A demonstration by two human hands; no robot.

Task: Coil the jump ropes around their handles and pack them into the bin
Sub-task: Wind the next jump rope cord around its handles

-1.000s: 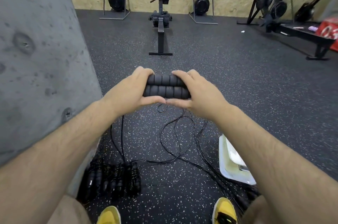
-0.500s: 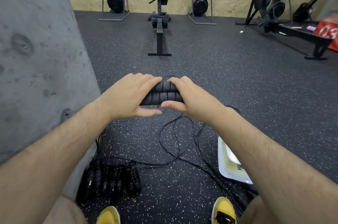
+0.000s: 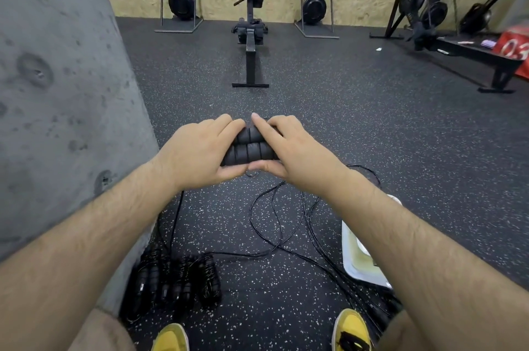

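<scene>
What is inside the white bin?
The white bin shows only a pale interior strip; the right forearm covers the rest, so its contents there cannot be seen.

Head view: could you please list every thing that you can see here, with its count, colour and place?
handles: two, black, ribbed, held side by side at centre
cord: count unclear, black, loose loops on floor below handles
coiled ropes: several, black, on floor against wall, lower left
bin: one, white, on floor at right, partly hidden by forearm
rowers: several, black, far end and far right
red box: one, red, right edge
floor: one, black, speckled
wall: one, grey, left
shoes: two, yellow, bottom edge
left hand: one, grips handles' left end
right hand: one, pinches handles' right end
</scene>
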